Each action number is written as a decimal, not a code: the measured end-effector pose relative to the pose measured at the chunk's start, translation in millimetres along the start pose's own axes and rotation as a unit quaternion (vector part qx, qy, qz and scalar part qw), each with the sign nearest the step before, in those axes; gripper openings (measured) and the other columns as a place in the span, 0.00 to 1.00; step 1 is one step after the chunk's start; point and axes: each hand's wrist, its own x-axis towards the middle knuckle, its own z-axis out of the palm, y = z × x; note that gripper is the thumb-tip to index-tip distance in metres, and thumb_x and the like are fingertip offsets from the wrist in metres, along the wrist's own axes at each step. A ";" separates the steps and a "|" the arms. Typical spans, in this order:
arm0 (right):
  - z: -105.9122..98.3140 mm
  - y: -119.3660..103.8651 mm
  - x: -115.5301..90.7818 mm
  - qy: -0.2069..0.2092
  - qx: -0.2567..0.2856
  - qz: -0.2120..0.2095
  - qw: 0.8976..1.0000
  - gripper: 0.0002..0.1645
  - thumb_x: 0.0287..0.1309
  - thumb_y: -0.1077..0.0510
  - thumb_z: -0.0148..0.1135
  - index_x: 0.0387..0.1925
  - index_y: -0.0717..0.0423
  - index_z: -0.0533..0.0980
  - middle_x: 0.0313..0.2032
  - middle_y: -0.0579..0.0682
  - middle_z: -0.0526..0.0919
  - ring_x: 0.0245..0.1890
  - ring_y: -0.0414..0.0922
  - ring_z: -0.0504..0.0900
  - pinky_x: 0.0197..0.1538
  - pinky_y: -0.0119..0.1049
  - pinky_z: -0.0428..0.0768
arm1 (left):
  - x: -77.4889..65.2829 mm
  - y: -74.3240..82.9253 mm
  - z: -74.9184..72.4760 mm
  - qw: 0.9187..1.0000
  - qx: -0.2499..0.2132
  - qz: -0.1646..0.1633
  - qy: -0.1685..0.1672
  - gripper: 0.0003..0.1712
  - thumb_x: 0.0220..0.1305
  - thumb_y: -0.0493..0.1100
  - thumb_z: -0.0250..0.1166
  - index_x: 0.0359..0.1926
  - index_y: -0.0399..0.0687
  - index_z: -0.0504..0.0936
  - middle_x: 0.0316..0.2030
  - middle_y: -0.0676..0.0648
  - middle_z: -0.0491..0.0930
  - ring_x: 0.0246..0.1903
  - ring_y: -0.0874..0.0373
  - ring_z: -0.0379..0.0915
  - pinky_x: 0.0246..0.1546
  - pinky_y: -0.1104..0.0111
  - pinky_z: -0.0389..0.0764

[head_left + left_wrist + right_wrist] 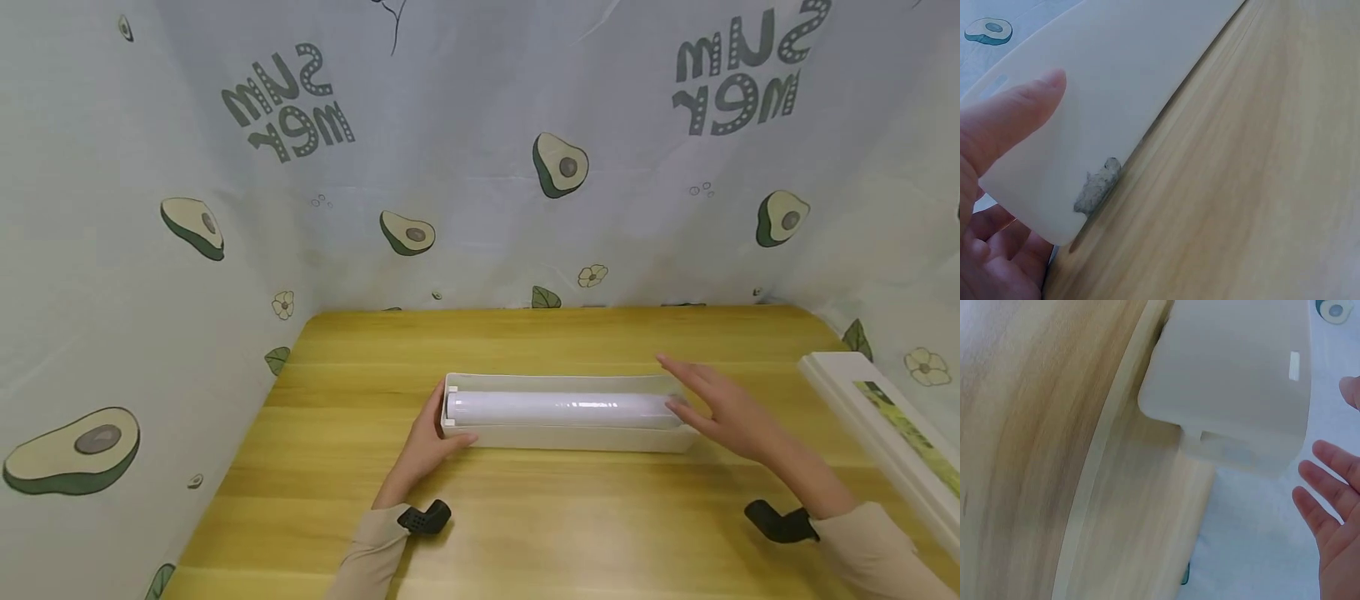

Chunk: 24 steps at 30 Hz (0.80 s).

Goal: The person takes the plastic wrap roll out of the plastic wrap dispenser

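Note:
A long white open-topped box (577, 438) lies crosswise on the table, with a shiny white roll (558, 408) inside that looks like cling film. My left hand (423, 446) grips the box's left end. Its thumb (1029, 103) lies against the front wall, and the other fingers bend round the end. My right hand (723, 412) hovers at the right end with fingers extended and spread, the thumb over the roll's tip in the head view. In the right wrist view, a gap shows between these fingers (1316, 509) and the box end (1229, 375).
A long white piece like a lid (847, 375), with a green label (911, 437), lies along the table's right edge. A grey ragged patch (1099, 187) marks the box's lower front. Avocado-print curtain (480, 183) surrounds the wooden table (570, 517) at the back and sides.

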 end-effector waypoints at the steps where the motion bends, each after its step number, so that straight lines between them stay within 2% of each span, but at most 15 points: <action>1: 0.2 -0.6 -0.9 0.003 0.002 -0.003 1.000 0.49 0.44 0.63 0.70 0.68 0.50 0.61 0.53 0.57 0.79 0.49 0.52 0.75 0.54 0.39 0.75 | 0.0 -0.1 1.4 1.000 -0.001 0.000 0.001 0.57 0.48 0.39 0.73 0.73 0.50 0.46 0.68 0.43 0.60 0.62 0.49 0.62 0.61 0.65 0.69; 4: 1.3 -2.7 -0.6 0.008 -0.002 -0.015 1.000 0.48 0.42 0.64 0.71 0.67 0.52 0.63 0.52 0.57 0.80 0.49 0.50 0.75 0.59 0.16 0.63 | 0.3 0.1 3.6 1.000 -0.003 0.001 0.008 0.57 0.48 0.39 0.73 0.73 0.51 0.47 0.68 0.44 0.60 0.62 0.49 0.62 0.62 0.62 0.68; 6: 2.4 -4.1 0.5 0.000 0.000 -0.020 1.000 0.46 0.44 0.63 0.70 0.67 0.53 0.64 0.52 0.56 0.80 0.49 0.49 0.76 0.57 0.14 0.62 | 0.5 0.6 4.1 1.000 -0.004 0.000 0.012 0.57 0.48 0.38 0.73 0.73 0.51 0.48 0.68 0.44 0.60 0.62 0.50 0.62 0.62 0.59 0.67; 9: 4.3 -6.2 1.8 -0.024 -0.005 -0.019 1.000 0.43 0.48 0.60 0.69 0.67 0.52 0.63 0.53 0.55 0.80 0.49 0.48 0.77 0.53 0.32 0.74 | 0.2 0.7 4.6 1.000 -0.006 0.004 0.009 0.57 0.48 0.37 0.73 0.73 0.50 0.47 0.68 0.43 0.60 0.63 0.48 0.62 0.63 0.57 0.67; 11: 7.0 -6.9 4.1 -0.040 -0.007 -0.019 0.999 0.41 0.51 0.59 0.67 0.67 0.52 0.63 0.54 0.54 0.79 0.50 0.48 0.78 0.48 0.44 0.76 | 0.4 0.6 3.6 1.000 -0.003 0.001 0.009 0.58 0.48 0.37 0.73 0.73 0.50 0.47 0.68 0.43 0.60 0.63 0.48 0.62 0.63 0.57 0.67; 13: 10.1 -7.0 6.2 -0.045 -0.002 -0.023 0.999 0.41 0.51 0.59 0.67 0.67 0.51 0.64 0.54 0.54 0.80 0.50 0.49 0.78 0.49 0.43 0.77 | 0.4 0.4 2.9 1.000 0.002 0.000 0.006 0.58 0.48 0.38 0.73 0.73 0.50 0.46 0.68 0.43 0.60 0.63 0.48 0.62 0.62 0.58 0.67; 16: 15.0 -6.2 8.3 -0.037 0.005 -0.037 0.999 0.41 0.48 0.60 0.69 0.65 0.51 0.66 0.51 0.52 0.82 0.49 0.47 0.79 0.50 0.32 0.75 | 1.2 0.8 3.0 1.000 0.001 -0.005 0.004 0.59 0.48 0.39 0.74 0.74 0.51 0.46 0.69 0.44 0.59 0.63 0.49 0.62 0.62 0.60 0.68; 18: 18.3 -5.9 8.9 -0.036 0.010 -0.041 0.998 0.39 0.48 0.60 0.69 0.64 0.50 0.67 0.51 0.50 0.82 0.48 0.46 0.79 0.50 0.29 0.74 | 1.4 0.8 3.7 1.000 -0.004 -0.002 0.001 0.59 0.48 0.39 0.74 0.74 0.51 0.46 0.69 0.44 0.58 0.63 0.49 0.62 0.61 0.61 0.69; 24: 25.8 -5.5 16.5 -0.066 0.034 -0.049 0.996 0.36 0.52 0.58 0.67 0.64 0.46 0.68 0.54 0.50 0.81 0.50 0.47 0.80 0.48 0.45 0.78 | 1.4 1.0 4.4 1.000 -0.008 -0.006 0.005 0.59 0.48 0.39 0.73 0.74 0.53 0.45 0.69 0.44 0.58 0.63 0.49 0.61 0.63 0.58 0.67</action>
